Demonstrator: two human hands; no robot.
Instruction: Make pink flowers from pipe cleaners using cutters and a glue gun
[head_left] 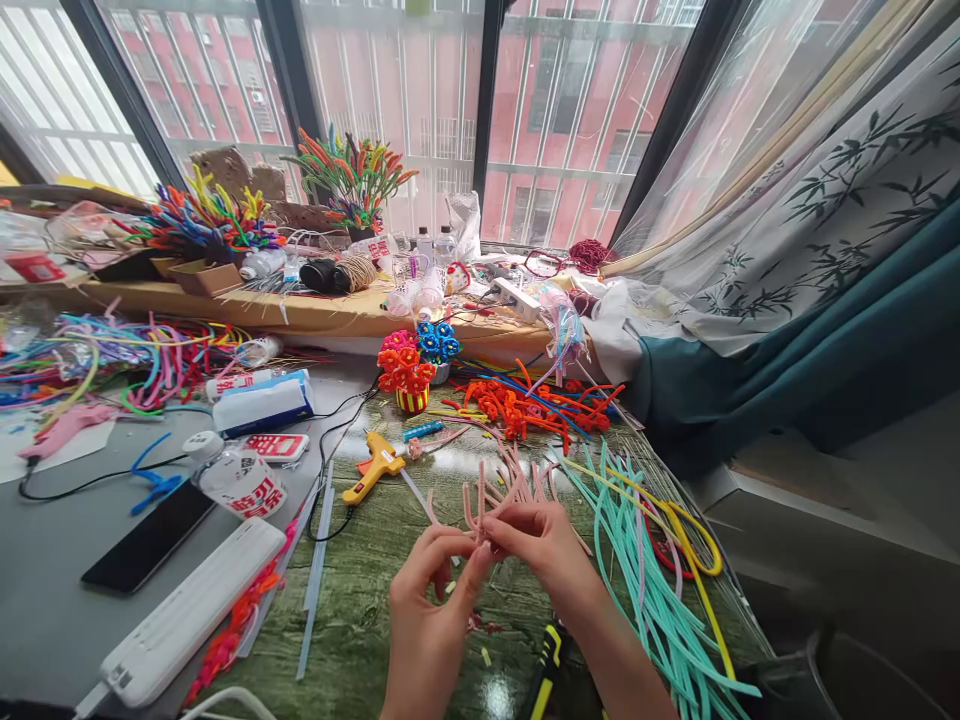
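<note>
My left hand (442,580) and my right hand (536,545) meet over the green wood-grain table mat. Thumb and fingers of both are pinched on a pale pink pipe cleaner (481,495), whose end stands upright between the fingertips. Just behind lie more pale pink pipe cleaners (525,480), loosely spread. A yellow glue gun (373,468) rests to the left of them. To the right is a long bundle of turquoise pipe cleaners (645,580). A yellow-and-black tool (547,665) lies beside my right forearm, partly hidden.
Orange pipe-cleaner pieces (517,400) and a small pot of orange flowers (411,395) stand farther back. Leftward are a white power strip (199,610), a black phone (150,540), a plastic bottle (240,480) and clear glue sticks (319,570). Teal curtains hang at right.
</note>
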